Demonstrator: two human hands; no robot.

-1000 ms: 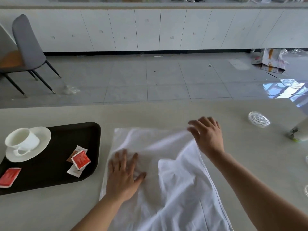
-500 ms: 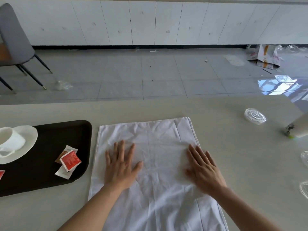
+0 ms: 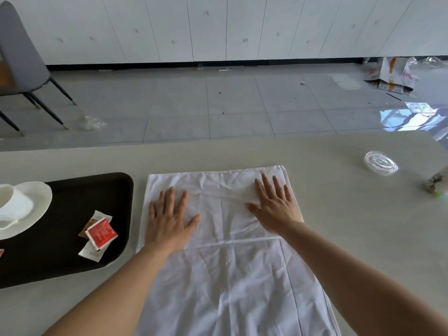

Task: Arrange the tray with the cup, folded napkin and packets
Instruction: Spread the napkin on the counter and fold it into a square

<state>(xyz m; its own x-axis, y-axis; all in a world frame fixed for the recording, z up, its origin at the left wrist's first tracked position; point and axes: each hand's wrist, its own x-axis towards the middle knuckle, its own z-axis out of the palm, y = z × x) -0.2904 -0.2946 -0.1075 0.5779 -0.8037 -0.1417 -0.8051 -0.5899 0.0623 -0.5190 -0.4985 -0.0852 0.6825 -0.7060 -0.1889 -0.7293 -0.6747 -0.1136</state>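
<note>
The left hand (image 3: 169,219) and right hand (image 3: 276,207) are pressing flat, fingers spread and gripping nothing, on the part-folded napkin (image 3: 232,275) lying on the table (image 3: 351,214) just beside the tray (image 3: 60,263), so the folding step is probably calling next for pinching an edge.

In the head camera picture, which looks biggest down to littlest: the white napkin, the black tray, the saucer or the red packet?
1. white napkin
2. black tray, though the left edge cuts it off
3. saucer, also cut off at the left
4. red packet, clearly smallest
</note>
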